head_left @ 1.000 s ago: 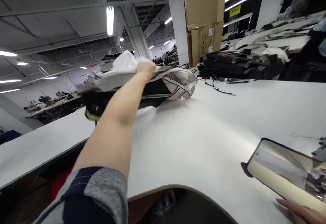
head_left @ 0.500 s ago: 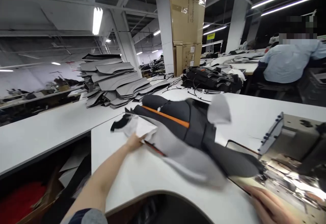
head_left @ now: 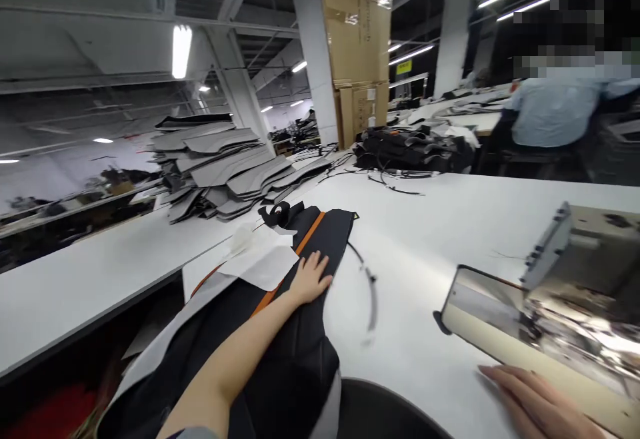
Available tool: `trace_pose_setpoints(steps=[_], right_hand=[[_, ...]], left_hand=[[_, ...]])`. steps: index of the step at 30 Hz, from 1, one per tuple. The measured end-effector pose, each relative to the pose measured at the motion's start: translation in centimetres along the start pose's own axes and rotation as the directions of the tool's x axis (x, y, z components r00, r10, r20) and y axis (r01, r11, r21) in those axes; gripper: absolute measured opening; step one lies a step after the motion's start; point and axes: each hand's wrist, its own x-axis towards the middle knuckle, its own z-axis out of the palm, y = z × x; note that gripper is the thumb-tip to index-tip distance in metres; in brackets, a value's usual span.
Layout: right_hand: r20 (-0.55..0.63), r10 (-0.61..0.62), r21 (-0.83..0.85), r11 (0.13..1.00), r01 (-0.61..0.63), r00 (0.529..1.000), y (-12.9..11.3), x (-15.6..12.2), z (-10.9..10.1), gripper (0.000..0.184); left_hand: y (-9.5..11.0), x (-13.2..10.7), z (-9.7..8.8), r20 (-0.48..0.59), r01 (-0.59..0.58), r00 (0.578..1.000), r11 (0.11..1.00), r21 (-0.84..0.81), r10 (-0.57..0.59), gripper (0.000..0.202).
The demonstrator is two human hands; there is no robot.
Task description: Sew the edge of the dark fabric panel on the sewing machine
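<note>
My left hand (head_left: 310,278) lies flat on a long black fabric panel (head_left: 295,372) with an orange stripe, fingers apart and gripping nothing. The panel runs from under my forearm to the table's middle. A white sheet (head_left: 260,262) lies across it just left of my hand, and a small black loop piece (head_left: 283,214) sits at its far end. A thin dark cord (head_left: 371,286), slightly blurred, curves over the table to the right of the panel. My right hand (head_left: 535,402) rests low at the right, against the edge of a shiny metal machine plate (head_left: 480,312), holding nothing.
A sewing machine (head_left: 580,252) stands at the right of the white table (head_left: 415,226). Further back are a tall stack of grey cut panels (head_left: 215,166), a black bundle (head_left: 413,149) and cardboard boxes (head_left: 357,46). A co-worker in a blue shirt (head_left: 555,112) sits far right.
The black panel has dropped from a blurred, bunched shape to lying flat and stretched along the table. My left hand has moved from its near edge onto its top. The view has shifted slightly.
</note>
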Motion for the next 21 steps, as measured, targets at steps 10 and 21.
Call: trace_pose_setpoints(steps=[10,21], right_hand=[[0.17,-0.056,0.133,0.991,0.034,0.984,-11.0,5.0,-0.5,0.036],[0.532,-0.12,-0.032,0.986,0.161,0.839,-9.7,22.4,3.2,0.027]], left_hand=[[9.7,1.1,-1.3,0.124,-0.044,0.988,0.944,-0.327,0.089,0.08],[-4.8,-3.1,-5.8,-0.15,0.04,0.846,0.342,-0.939,-0.512,0.043]])
